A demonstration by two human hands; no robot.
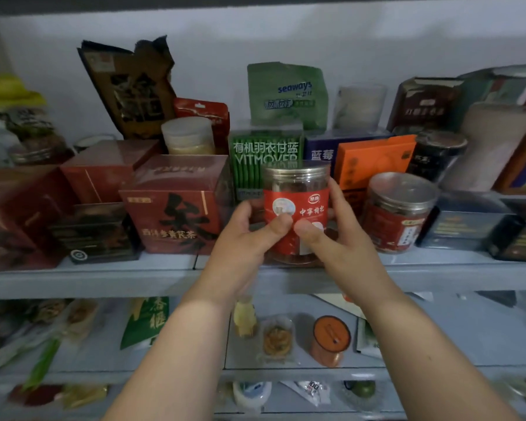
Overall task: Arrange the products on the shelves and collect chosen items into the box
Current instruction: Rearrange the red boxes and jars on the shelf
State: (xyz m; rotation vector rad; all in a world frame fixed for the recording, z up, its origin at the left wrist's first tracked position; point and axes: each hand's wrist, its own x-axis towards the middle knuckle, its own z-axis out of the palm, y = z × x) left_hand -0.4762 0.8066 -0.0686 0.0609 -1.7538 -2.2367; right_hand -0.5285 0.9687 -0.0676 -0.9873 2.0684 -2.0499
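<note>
Both my left hand (249, 235) and right hand (331, 238) curl round the red-labelled jar (296, 202) in the head view, thumbs on its label, at the front of the shelf (104, 281). Stiff, slick plastic, probably light; I'd hold the sides, not the top.

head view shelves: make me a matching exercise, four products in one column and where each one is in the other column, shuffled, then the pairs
Products
1. centre red-label jar
2. seaways pouch
3. orange-lidded tub
4. red tea box

Places
a. on the lower shelf
b. front of the upper shelf, beside the left hand
c. held by the left hand and right hand
d. back of the upper shelf, against the wall

Pairs: 1-c, 2-d, 3-a, 4-b
</note>
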